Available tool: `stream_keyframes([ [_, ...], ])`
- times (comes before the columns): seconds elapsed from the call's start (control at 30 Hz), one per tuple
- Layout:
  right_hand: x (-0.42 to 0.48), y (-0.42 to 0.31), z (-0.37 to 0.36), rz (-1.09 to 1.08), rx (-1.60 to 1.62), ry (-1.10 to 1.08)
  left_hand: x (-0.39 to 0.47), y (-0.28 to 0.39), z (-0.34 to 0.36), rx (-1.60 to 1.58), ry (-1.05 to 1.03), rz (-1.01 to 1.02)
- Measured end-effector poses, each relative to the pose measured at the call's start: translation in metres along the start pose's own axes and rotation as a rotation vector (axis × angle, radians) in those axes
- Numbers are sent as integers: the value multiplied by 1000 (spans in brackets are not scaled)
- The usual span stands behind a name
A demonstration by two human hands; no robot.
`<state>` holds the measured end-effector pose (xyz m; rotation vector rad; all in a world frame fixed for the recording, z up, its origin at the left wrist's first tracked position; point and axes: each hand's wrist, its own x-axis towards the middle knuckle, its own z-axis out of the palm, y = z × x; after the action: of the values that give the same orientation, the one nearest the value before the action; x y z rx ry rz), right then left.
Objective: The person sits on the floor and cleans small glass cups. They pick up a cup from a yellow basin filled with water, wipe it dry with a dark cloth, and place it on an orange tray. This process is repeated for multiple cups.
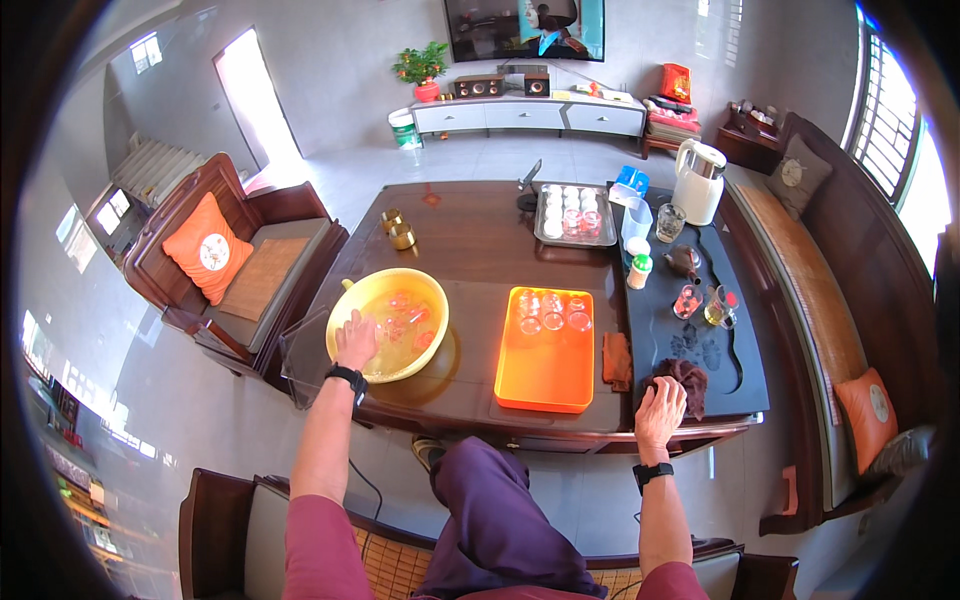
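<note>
My left hand (355,342) reaches over the left side of a yellow plastic basin (433,296), fingers slightly apart and nothing visible in them. Water fills the basin, and several clear glass cups with red patterns (420,313) lie in it. On the right, my right hand (661,412) grips a crumpled dark brown cloth (690,382) at the near edge of a black tea tray (742,397). Between my hands lies an orange plastic tray (544,371). Several clear cups (553,321) are grouped at its far end.
On the wooden table (465,240) are two brass-coloured cups (402,236), a metal tray of cups (576,238), a phone stand (528,196) and a folded orange-brown cloth (616,361). A white kettle (699,187), dark teapot (682,260) and glass pitcher (720,307) occupy the tea tray.
</note>
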<state>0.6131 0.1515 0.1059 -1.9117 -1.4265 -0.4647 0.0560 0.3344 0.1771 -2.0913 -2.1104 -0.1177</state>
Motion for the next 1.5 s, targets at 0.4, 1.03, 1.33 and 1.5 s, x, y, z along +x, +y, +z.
stream_keyframes([
  [0.4,0,4,0,-12,-7,19,14,21,-63,165,351,151],
  [1.03,0,5,2,-13,-17,13,-17,32,-40,-94,255,-31],
  [1.33,-3,4,4,-9,-15,5,-16,27,-43,-513,169,-96],
  [1.5,-4,3,2,-15,-24,3,-21,37,-62,-550,251,-129],
])
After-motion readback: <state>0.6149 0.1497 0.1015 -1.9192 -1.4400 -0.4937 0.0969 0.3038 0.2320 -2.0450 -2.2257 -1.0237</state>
